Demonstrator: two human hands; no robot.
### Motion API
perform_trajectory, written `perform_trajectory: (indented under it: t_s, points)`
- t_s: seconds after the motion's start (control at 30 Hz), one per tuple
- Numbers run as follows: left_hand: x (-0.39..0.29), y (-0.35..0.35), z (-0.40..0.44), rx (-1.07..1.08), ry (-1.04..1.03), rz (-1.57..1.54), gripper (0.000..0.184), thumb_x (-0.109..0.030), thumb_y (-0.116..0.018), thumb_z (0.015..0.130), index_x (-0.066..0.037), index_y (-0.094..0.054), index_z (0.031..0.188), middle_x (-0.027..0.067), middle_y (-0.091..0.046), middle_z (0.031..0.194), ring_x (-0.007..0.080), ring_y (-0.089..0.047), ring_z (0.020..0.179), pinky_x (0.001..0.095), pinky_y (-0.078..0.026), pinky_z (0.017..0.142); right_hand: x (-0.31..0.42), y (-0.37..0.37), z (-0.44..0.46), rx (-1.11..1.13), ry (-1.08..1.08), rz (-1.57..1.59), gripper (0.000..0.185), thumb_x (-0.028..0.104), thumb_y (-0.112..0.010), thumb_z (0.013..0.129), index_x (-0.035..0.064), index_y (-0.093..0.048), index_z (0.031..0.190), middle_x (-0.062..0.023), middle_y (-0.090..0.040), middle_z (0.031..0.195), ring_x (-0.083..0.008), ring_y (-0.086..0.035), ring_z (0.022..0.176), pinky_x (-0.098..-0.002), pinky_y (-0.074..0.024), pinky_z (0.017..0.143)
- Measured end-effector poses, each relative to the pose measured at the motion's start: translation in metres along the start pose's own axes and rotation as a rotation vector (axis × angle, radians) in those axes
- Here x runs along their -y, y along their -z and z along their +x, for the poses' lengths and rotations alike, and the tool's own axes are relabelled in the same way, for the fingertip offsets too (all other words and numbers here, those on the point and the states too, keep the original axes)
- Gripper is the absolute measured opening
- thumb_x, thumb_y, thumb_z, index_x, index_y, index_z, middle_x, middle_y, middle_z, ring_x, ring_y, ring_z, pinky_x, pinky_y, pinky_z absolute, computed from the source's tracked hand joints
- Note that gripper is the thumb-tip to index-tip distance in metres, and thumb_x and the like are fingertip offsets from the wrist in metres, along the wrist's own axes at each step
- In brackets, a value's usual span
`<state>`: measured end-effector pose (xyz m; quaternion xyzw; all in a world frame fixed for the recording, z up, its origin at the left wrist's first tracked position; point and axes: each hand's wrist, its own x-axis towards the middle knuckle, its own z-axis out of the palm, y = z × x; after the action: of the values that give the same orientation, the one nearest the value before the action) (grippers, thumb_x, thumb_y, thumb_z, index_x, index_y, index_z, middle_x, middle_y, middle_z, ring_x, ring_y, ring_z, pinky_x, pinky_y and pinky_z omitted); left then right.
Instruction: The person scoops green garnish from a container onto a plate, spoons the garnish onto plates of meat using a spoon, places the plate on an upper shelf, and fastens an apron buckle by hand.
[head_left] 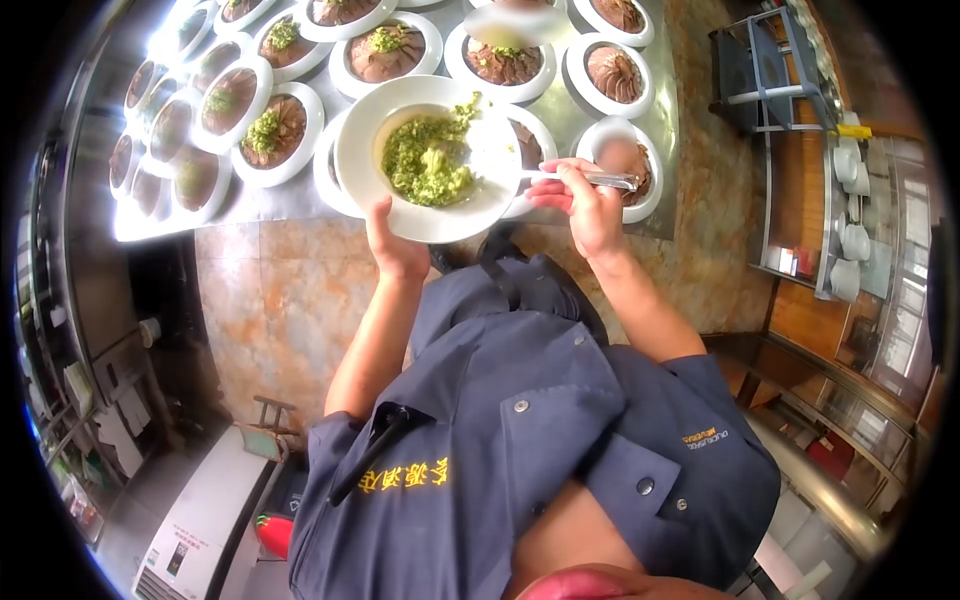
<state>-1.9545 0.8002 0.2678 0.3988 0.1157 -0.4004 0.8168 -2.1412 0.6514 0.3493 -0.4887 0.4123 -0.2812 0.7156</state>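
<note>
My left hand (397, 240) grips the near rim of a deep white plate (355, 150), thumb on top and the other fingers hidden beneath. A heap of chopped green garnish (425, 165) lies in the plate, with loose bits scattered toward its far right rim. To the right, my right hand (590, 205) is closed around the handle of a metal utensil (610, 181), probably a spoon. Its other end points left at the plate's right rim and is hard to make out. The plate is held above the near edge of a metal table (655, 215).
Several white plates of domed brown slices cover the table. Some, like one plate (278, 135) at left, carry green garnish; another plate (612, 75) at right has none. At left, plates overlap in stacks. A blue-grey cart (770, 75) and cups (853, 240) stand at right.
</note>
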Motion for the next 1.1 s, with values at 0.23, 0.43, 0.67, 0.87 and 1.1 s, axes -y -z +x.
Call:
perform_trajectory:
  t_s: [0.23, 0.43, 0.67, 0.87, 1.1]
  points:
    - [0.002, 0.033, 0.0, -0.002, -0.011, 0.005, 0.068, -0.037, -0.058, 0.088, -0.002, -0.044, 0.145, 0.0158, -0.058, 0.135, 0.0323, -0.056, 0.127, 0.0464, -0.044, 0.109, -0.016, 0.03, -0.001, -0.083, -0.012, 0.062, 0.028, 0.016, -0.054, 0.105, -0.0101, -0.063, 0.11, -0.0209, -0.072, 0.093, -0.028, -0.075, 0.083, -0.0328, -0.0631, 0.076]
    - [-0.018, 0.068, 0.009, -0.004, -0.161, 0.059, 0.071, -0.037, -0.058, 0.087, -0.005, -0.04, 0.148, 0.0144, -0.056, 0.135, 0.0313, -0.055, 0.129, 0.0479, -0.045, 0.11, -0.047, 0.051, 0.01, -0.116, 0.241, -0.252, 0.029, 0.017, -0.052, 0.108, -0.0103, -0.062, 0.112, -0.0193, -0.07, 0.095, -0.0229, -0.075, 0.083, -0.0323, -0.063, 0.078]
    - [-0.031, 0.091, 0.014, -0.01, -0.181, 0.015, 0.07, -0.038, -0.058, 0.088, -0.007, -0.041, 0.148, 0.0135, -0.055, 0.139, 0.0313, -0.054, 0.131, 0.0484, -0.044, 0.112, -0.086, 0.049, 0.019, -0.048, 0.747, -0.963, 0.019, -0.003, -0.062, 0.093, -0.0013, -0.064, 0.111, -0.0168, -0.068, 0.096, -0.0293, -0.074, 0.079, -0.0361, -0.0598, 0.067]
    - [-0.023, 0.097, 0.008, -0.03, -0.142, -0.039, 0.071, -0.037, -0.059, 0.087, -0.008, -0.042, 0.149, 0.0129, -0.055, 0.141, 0.0312, -0.054, 0.131, 0.048, -0.044, 0.112, -0.093, 0.049, 0.022, -0.007, 0.834, -1.138, 0.024, -0.002, -0.065, 0.088, 0.0005, -0.065, 0.112, -0.0152, -0.068, 0.097, -0.0344, -0.071, 0.082, -0.0392, -0.0594, 0.071]
    - [-0.018, 0.093, 0.002, -0.048, -0.118, -0.048, 0.07, -0.037, -0.058, 0.088, -0.004, -0.041, 0.148, 0.0133, -0.054, 0.139, 0.0314, -0.052, 0.13, 0.0473, -0.042, 0.11, -0.076, 0.049, 0.02, 0.035, 0.893, -1.224, 0.027, -0.006, -0.066, 0.087, -0.0013, -0.066, 0.113, -0.0164, -0.069, 0.099, -0.0351, -0.071, 0.083, -0.0395, -0.0587, 0.07]
